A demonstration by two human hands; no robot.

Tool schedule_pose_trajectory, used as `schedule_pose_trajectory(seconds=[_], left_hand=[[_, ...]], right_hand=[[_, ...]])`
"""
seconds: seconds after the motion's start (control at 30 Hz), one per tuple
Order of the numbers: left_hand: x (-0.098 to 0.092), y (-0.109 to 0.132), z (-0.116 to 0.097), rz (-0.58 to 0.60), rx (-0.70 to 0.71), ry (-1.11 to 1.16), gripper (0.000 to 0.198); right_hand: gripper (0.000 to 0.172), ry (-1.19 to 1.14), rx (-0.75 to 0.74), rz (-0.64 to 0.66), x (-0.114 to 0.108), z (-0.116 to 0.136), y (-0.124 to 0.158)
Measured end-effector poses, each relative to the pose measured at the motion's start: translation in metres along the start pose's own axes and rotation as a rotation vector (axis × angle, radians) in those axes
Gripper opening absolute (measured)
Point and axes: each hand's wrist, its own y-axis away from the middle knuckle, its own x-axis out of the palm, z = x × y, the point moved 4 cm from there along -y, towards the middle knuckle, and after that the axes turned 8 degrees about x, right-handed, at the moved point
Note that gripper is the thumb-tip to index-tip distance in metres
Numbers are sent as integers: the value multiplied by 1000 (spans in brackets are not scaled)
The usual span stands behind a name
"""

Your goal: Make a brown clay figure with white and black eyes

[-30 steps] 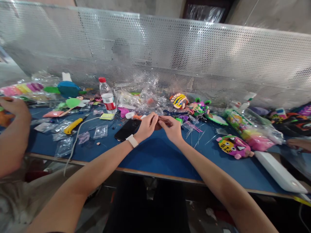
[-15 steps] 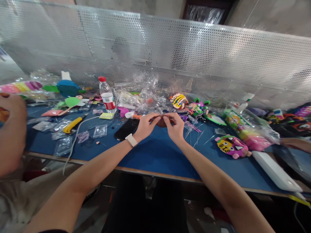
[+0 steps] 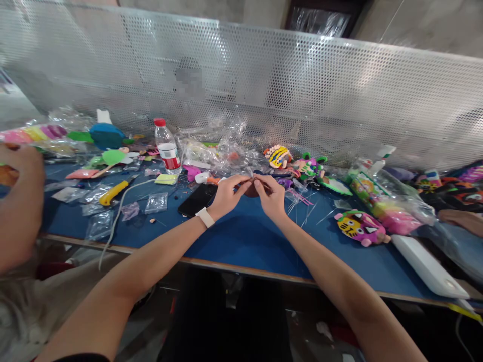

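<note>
1. Setting: blue worktop [image 3: 241, 241], cluttered along its back edge under a perforated metal screen [image 3: 264, 90]. Front edge mostly bare.
2. Left hand [image 3: 226, 193] and right hand [image 3: 271, 198] meet above the middle of the worktop, toward the back edge. The fingers [image 3: 238, 182] of both are pinched narrow on a small brown piece [image 3: 249, 190], held in the air between them. Its detail is too small to make out.
3. Risk: the piece is small and gripped only at the fingertips. A slip would likely drop it among the clear plastic bags [image 3: 226, 151] just behind, where it would be hard to find.
4. Risk: a black phone [image 3: 198, 200] lies just beside the left wrist. A sideways shift of the forearm could push it.
5. Risk: thin clear strands [image 3: 305, 206] lie loose near the right hand. A sweep of that wrist could scatter them.
6. Risk: a water bottle [image 3: 167, 148] stands upright near the back edge, left of the hands. A reach across could tip it.
7. Risk: a yellow utility knife [image 3: 113, 193] lies toward the left end; I cannot tell whether its blade is out.
8. Another person's hand [image 3: 22, 161] works at the left end, well apart. A tiger-face pouch [image 3: 362, 227] lies toward the right end.
</note>
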Motion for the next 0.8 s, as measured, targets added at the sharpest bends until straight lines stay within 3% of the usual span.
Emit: schedule_pose_trajectory(seconds=[0.13,0.23,0.37,0.43,0.8], left_hand=[[5,1,7,-32,-167,208,43],[18,6,22,-5,-427,555,56],[46,23,27,365,-776,1030,81],[51,27,26,442,-807,1094,84],[50,24,29,269,-709,1092,68]], right_hand=[[26,-7,5,4,2,-4,-2],[26,9,-3,-47,0,-4,-2],[30,38,12,-48,1,-5,-3],[33,0,59,-35,2,-6,-2],[32,-97,136,0,4,-9,-3]])
